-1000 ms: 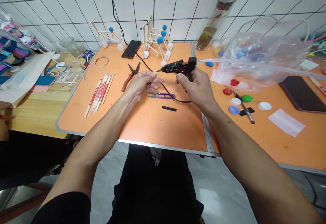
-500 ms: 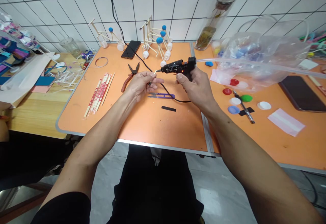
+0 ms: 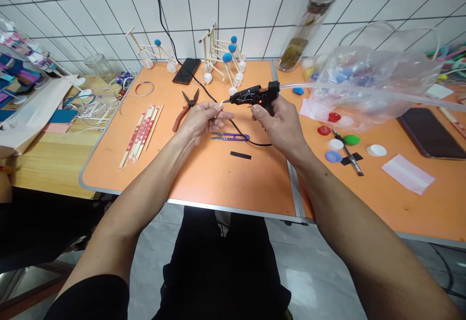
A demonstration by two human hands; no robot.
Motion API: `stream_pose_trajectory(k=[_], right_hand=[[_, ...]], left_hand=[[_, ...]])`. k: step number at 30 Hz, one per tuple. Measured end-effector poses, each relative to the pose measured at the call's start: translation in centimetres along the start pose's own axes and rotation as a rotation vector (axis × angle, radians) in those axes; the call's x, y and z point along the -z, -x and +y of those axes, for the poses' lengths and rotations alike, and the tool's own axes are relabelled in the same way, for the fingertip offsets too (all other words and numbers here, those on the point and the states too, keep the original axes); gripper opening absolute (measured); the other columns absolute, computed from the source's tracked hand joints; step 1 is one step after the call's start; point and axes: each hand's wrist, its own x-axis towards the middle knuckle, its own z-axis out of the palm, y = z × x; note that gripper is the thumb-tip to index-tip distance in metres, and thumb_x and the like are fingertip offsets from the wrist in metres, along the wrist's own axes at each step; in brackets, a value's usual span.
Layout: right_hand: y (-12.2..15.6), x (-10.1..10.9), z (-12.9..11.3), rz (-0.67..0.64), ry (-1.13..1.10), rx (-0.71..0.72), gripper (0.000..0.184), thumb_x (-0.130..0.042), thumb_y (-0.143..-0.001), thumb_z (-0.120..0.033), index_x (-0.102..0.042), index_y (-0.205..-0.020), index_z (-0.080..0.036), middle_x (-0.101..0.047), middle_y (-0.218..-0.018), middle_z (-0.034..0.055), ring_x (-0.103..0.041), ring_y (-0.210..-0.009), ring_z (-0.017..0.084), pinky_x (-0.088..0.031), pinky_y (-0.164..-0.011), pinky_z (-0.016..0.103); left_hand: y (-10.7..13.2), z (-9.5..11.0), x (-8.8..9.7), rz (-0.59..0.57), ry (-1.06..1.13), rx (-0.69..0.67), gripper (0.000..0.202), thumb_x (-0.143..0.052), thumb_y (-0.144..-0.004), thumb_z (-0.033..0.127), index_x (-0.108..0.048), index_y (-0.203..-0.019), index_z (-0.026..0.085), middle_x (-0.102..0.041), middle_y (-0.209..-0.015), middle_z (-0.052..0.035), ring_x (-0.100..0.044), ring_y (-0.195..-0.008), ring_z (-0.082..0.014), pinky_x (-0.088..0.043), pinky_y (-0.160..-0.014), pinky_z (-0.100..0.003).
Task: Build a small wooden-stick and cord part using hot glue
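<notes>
My right hand (image 3: 282, 126) grips a black hot-glue gun (image 3: 255, 95) with a red light lit and a clear glue stick running out to the right. Its nozzle points left at the tip of a short wooden stick (image 3: 218, 109) pinched in my left hand (image 3: 201, 119). Both hands hover over the orange table (image 3: 204, 174). Purple thread snips (image 3: 230, 137) and a black tape strip (image 3: 241, 155) lie just below the hands. The gun's black cord trails under my right hand.
Red-handled pliers (image 3: 185, 108), a bundle of chopsticks (image 3: 141, 130), a wire ring (image 3: 144, 88), a black phone (image 3: 187, 70) and stick-and-cap models (image 3: 223, 60) lie at the back. Right: plastic bag of caps (image 3: 364, 84), loose bottle caps (image 3: 337, 143), a glass bottle (image 3: 309, 24), another phone (image 3: 431, 133).
</notes>
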Motion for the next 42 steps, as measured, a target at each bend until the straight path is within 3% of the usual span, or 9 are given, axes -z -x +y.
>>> stream_pose_trajectory(k=[4, 9, 15, 23, 36, 42], right_hand=[[-0.01, -0.06, -0.18, 0.006, -0.017, -0.002, 0.071, -0.067, -0.097, -0.098, -0.079, -0.112, -0.03, -0.078, -0.096, 0.0067, -0.076, -0.102, 0.036, -0.067, -0.097, 0.059], [0.04, -0.04, -0.14, 0.01, -0.008, 0.0, 0.071, -0.065, -0.096, -0.1, -0.079, -0.11, -0.032, -0.076, -0.093, 0.005, -0.075, -0.095, 0.033, -0.067, -0.093, 0.057], [0.06, 0.0, -0.05, 0.009, 0.003, 0.002, 0.071, -0.065, -0.097, -0.099, -0.079, -0.113, -0.031, -0.078, -0.096, 0.005, -0.075, -0.098, 0.033, -0.066, -0.093, 0.054], [0.06, 0.0, -0.02, 0.01, 0.006, -0.004, 0.071, -0.066, -0.097, -0.098, -0.08, -0.115, -0.031, -0.08, -0.099, 0.0068, -0.077, -0.103, 0.036, -0.065, -0.097, 0.057], [0.1, -0.08, 0.58, 0.025, 0.021, 0.01, 0.066, -0.065, -0.101, -0.094, -0.078, -0.114, -0.031, -0.077, -0.096, 0.0053, -0.074, -0.096, 0.033, -0.066, -0.093, 0.055], [0.03, 0.03, 0.59, 0.022, 0.016, 0.016, 0.064, -0.066, -0.1, -0.094, -0.077, -0.113, -0.032, -0.074, -0.092, 0.0042, -0.072, -0.094, 0.032, -0.066, -0.094, 0.057]], left_hand=[[-0.03, -0.03, 0.06, 0.006, 0.001, 0.002, 0.02, -0.074, -0.111, 0.013, -0.067, -0.093, 0.017, -0.089, -0.088, -0.0088, -0.069, -0.051, -0.0078, -0.054, -0.057, -0.019], [0.04, 0.05, -0.02, 0.002, 0.0, -0.001, 0.024, -0.065, -0.115, 0.011, -0.067, -0.092, 0.016, -0.089, -0.088, -0.0098, -0.068, -0.05, -0.0078, -0.052, -0.055, -0.019], [0.01, 0.04, -0.02, 0.011, 0.0, 0.006, 0.021, -0.075, -0.11, 0.013, -0.066, -0.091, 0.017, -0.089, -0.087, -0.0079, -0.068, -0.05, -0.0074, -0.052, -0.055, -0.018], [0.02, 0.05, -0.09, 0.006, -0.005, 0.001, 0.024, -0.066, -0.114, 0.011, -0.067, -0.091, 0.017, -0.089, -0.087, -0.0092, -0.068, -0.049, -0.0077, -0.052, -0.054, -0.019], [-0.02, -0.07, -0.05, 0.018, -0.017, 0.004, 0.021, -0.072, -0.111, 0.013, -0.068, -0.091, 0.017, -0.089, -0.089, -0.0091, -0.068, -0.05, -0.008, -0.052, -0.056, -0.019], [-0.08, -0.08, 0.02, 0.001, -0.016, -0.007, 0.025, -0.065, -0.115, 0.012, -0.067, -0.091, 0.017, -0.089, -0.089, -0.0094, -0.068, -0.05, -0.0079, -0.052, -0.054, -0.018]])
